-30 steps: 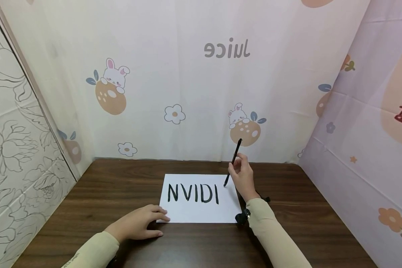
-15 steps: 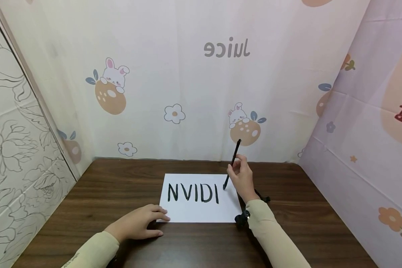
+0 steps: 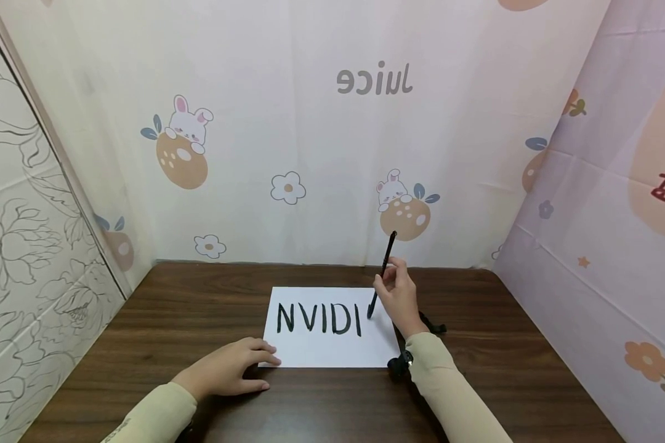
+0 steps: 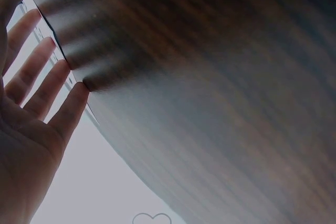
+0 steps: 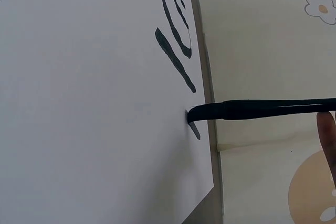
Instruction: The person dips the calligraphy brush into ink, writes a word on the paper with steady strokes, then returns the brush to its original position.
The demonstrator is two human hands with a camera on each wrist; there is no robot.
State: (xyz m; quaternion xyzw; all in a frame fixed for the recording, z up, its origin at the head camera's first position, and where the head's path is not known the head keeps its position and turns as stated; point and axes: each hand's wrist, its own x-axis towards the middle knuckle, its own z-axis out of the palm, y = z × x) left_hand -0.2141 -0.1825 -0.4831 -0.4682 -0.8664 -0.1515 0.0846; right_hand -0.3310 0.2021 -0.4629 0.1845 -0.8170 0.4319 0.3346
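Observation:
A white sheet of paper lies on the table, bearing the large black letters "NVIDI". My right hand pinches a black brush pen above the sheet's right part. In the right wrist view the soft brush tip bends against the paper, with a short dark stroke beside it. My left hand rests at the sheet's lower left corner, fingers extended and thumb on the wood. The left wrist view shows its fingers spread and holding nothing.
The brown wooden table ends at a printed curtain behind the sheet. Another printed cloth hangs at the right, and a flower-patterned panel stands at the left. A black strapped device sits on my right wrist.
The brush pen's tip and my right hand have moved slightly down and left over the paper, right of the last letter. My left hand stays in place.

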